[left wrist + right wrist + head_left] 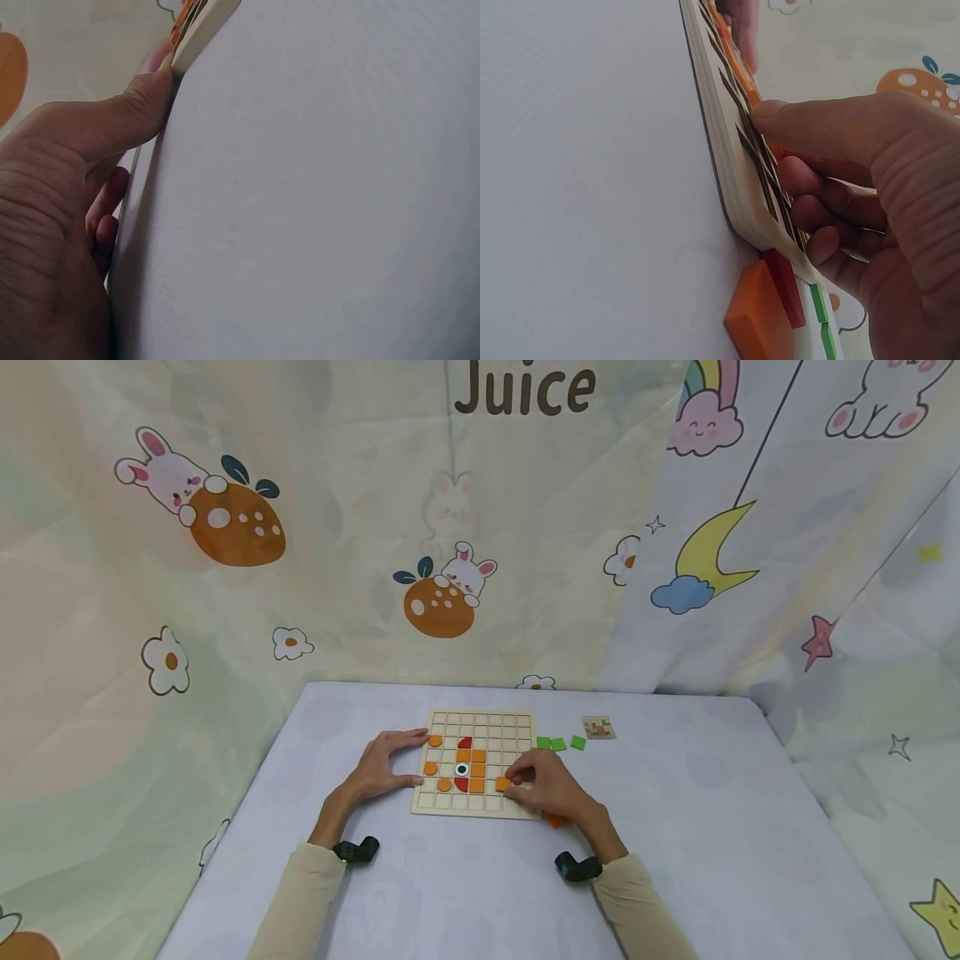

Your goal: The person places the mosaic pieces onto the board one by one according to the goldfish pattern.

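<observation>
A wooden grid board (pixel 517 739) lies on the white-covered table. My left hand (pixel 378 766) rests at its left edge, thumb and fingers spread and touching the rim. In the left wrist view the thumb lies against the board's side. Over the lower right cells, my right hand (pixel 551 783) pinches an orange square tile (pixel 502 784) between thumb and fingertips. Mid-board stand several orange squares (pixel 478 770), a round eye tile (pixel 462 769) and two red curved tiles (pixel 465 742). Three orange discs (pixel 431 768) sit near the left edge.
Several green squares (pixel 557 744) lie right of the board, with a small picture card (pixel 598 727) beyond them. By its lower right corner are an orange piece (pixel 757 315) and a red piece (pixel 784 285). A printed cloth (pixel 337 527) hangs behind the table.
</observation>
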Demonstrator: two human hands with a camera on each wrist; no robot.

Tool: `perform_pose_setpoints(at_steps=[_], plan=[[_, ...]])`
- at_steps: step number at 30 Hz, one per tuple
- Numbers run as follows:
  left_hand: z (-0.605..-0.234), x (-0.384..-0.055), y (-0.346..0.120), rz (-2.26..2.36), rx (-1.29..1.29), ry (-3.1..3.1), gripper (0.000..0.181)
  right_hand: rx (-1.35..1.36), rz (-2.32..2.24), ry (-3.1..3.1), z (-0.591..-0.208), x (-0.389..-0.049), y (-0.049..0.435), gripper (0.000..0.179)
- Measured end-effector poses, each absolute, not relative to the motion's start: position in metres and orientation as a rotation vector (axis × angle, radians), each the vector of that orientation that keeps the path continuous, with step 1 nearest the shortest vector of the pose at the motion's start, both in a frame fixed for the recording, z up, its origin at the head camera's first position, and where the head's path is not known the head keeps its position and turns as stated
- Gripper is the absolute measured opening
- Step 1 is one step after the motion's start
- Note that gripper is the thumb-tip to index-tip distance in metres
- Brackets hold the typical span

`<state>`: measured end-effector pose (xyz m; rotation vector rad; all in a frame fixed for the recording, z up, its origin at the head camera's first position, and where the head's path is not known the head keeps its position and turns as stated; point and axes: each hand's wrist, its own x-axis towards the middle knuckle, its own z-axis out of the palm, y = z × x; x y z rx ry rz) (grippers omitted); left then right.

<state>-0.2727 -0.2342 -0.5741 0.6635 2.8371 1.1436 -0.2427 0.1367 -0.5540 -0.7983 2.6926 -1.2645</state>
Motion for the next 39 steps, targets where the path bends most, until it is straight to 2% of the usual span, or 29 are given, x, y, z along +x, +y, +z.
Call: perform_pose_setpoints(at_steps=[19,32,39], plan=[[-0.571,-0.271,-0.233,1.153,0.668,2.839,0.081,-0.765,-1.229,2.689,-0.554,-0.243,0.125,0.022],[-0.57,-0.27,-0.234,1.163,0.665,2.828,0.081,-0.81,-1.214,2.739,-0.557,-0.242,0.119,0.013],[-0.571,-0.271,-0.234,1.141,0.676,2.841,0.08,-0.77,-1.074,2.8,-0.552,-0.24,0.115,0.015]])
